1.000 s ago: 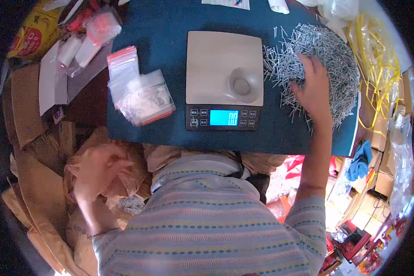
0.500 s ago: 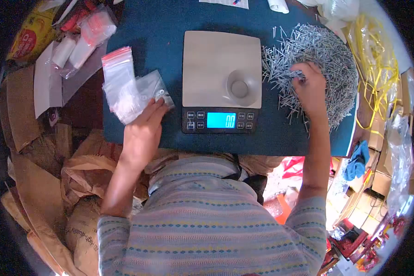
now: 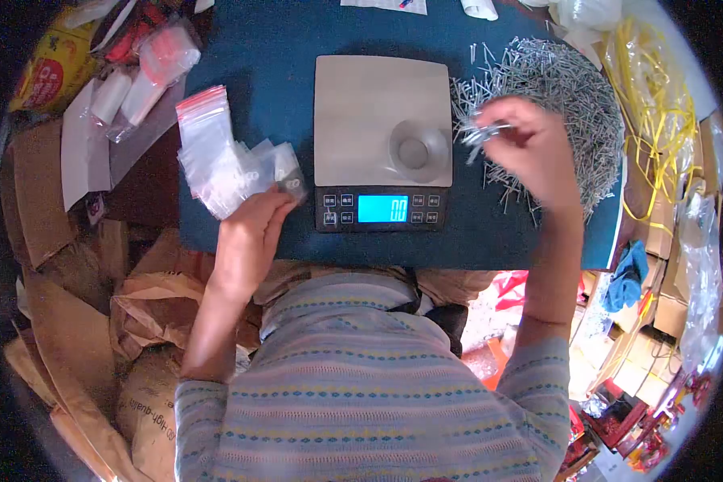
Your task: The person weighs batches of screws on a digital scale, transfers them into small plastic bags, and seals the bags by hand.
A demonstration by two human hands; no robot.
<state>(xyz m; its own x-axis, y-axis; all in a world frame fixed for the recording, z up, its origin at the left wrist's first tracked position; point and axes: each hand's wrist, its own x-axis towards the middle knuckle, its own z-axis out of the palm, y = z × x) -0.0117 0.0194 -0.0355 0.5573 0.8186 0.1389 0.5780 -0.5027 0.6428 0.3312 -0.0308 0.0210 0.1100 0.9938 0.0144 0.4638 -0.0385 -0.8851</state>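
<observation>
Several silver nails (image 3: 475, 138) stick out from between the closed thumb and fingers of my right hand (image 3: 530, 145), at the left edge of a large nail pile (image 3: 570, 96). My left hand (image 3: 253, 225) pinches the lower edge of a small clear bag (image 3: 287, 167) beside a stack of zip bags with red strips (image 3: 205, 120). Between the hands stands a digital scale (image 3: 381, 88), its display reading 0.0. A small round translucent cup (image 3: 414, 153) sits on the lower right of its plate.
Packs of bags (image 3: 157, 72) lie at the upper left, near a yellow package (image 3: 48, 76). Yellow straps (image 3: 651, 120) hang at the right. An open brown paper sack (image 3: 157, 309) stands below the left table edge. A blue cloth (image 3: 628, 277) is at the lower right.
My left hand has come up from the brown sack to the small bags and taken hold of one. My right hand has lifted nails and moved left, towards the scale.
</observation>
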